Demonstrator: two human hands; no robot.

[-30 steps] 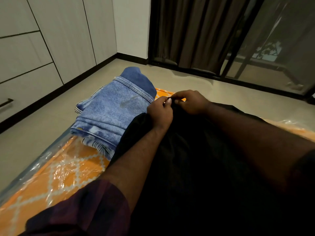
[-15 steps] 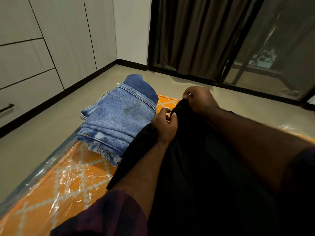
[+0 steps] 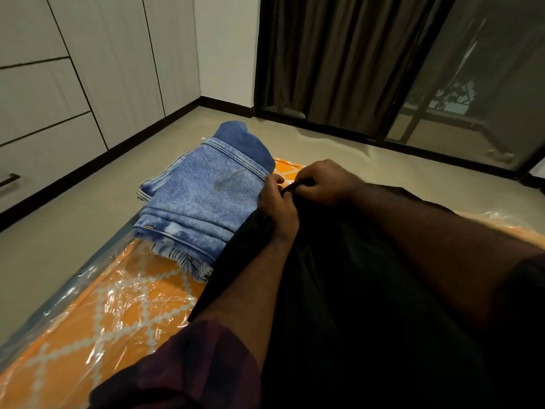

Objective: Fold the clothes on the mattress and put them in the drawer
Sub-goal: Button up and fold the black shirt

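A black garment (image 3: 339, 276) lies spread over the orange patterned mattress (image 3: 97, 317), which is wrapped in clear plastic. My left hand (image 3: 278, 209) and my right hand (image 3: 324, 184) meet at the garment's far edge, and both pinch the black cloth there. To their left sits a stack of folded clothes: light blue jeans (image 3: 200, 202) on top, a darker blue piece (image 3: 244, 143) behind, a striped one underneath. A drawer front (image 3: 44, 160) with a dark handle (image 3: 8, 180) is in the wardrobe wall at far left.
Beige floor (image 3: 73, 225) runs between the mattress and the white wardrobe. A dark curtain (image 3: 339, 54) and a glass sliding door (image 3: 472, 84) close off the far side. My forearms hide much of the garment's middle.
My hands drew apart along the black garment's edge half a second ago, the right one lifted; now they are back together at the far edge, next to the jeans.
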